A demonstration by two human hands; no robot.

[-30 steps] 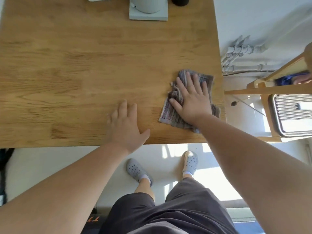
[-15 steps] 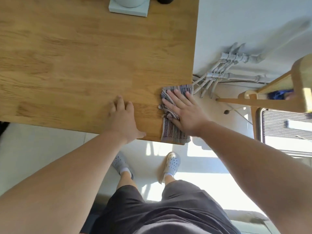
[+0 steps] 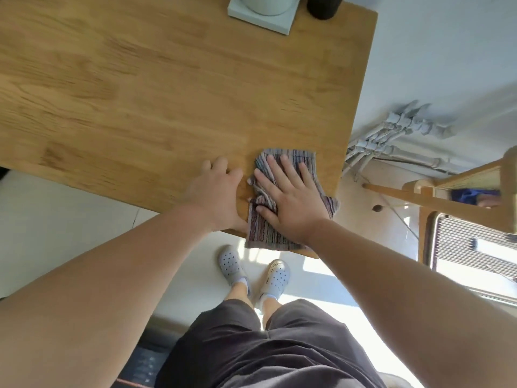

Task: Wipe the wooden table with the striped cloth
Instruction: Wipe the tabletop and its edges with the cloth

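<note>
The striped cloth (image 3: pixel 263 233) lies bunched on the near right corner of the wooden table (image 3: pixel 167 93), one end hanging over the front edge. My right hand (image 3: pixel 288 197) presses flat on the cloth with fingers spread. Just to its left, my left hand (image 3: pixel 216 191) rests palm down on the bare wood at the front edge, its thumb side touching the cloth.
A pale grey square base with a white round vessel (image 3: pixel 263 12) and a dark cylinder (image 3: pixel 324 7) stand at the table's far right. Wall pipes (image 3: pixel 391 135) and a wooden chair (image 3: pixel 461 191) lie right of the table. My feet (image 3: pixel 251 270) stand below the edge.
My right hand slid the cloth right to the table's side edge, then back left a little; the two hands are now close together. The view has shifted too.
</note>
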